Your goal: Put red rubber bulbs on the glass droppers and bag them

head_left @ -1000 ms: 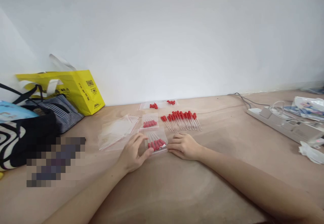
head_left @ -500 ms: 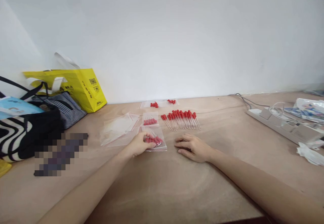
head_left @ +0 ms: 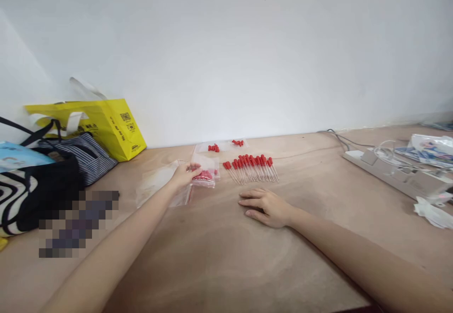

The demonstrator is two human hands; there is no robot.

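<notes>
My left hand [head_left: 184,173] pinches the left edge of a small clear zip bag [head_left: 209,184] with several red-bulbed droppers inside. This bag partly covers another filled zip bag [head_left: 215,163] lying behind it. Under and beside my left wrist lie flat clear bags [head_left: 154,183] with red seal lines. Loose droppers [head_left: 253,164] with red bulbs and clear thin stems lie in a row to the right. My right hand [head_left: 267,207] rests on the table in front of that row, fingers stretched out and holding nothing.
Clear bags with red bulbs [head_left: 213,148] lie near the wall. A yellow bag [head_left: 116,129], a striped pouch [head_left: 94,155] and a black-and-white bag [head_left: 38,185] stand at left, near a pixelated object [head_left: 79,223]. A power strip [head_left: 382,173] with cables and a crumpled tissue [head_left: 433,214] are at right.
My left hand has moved the filled zip bag away from me and slightly left, onto the other filled bag. My right hand stays in place.
</notes>
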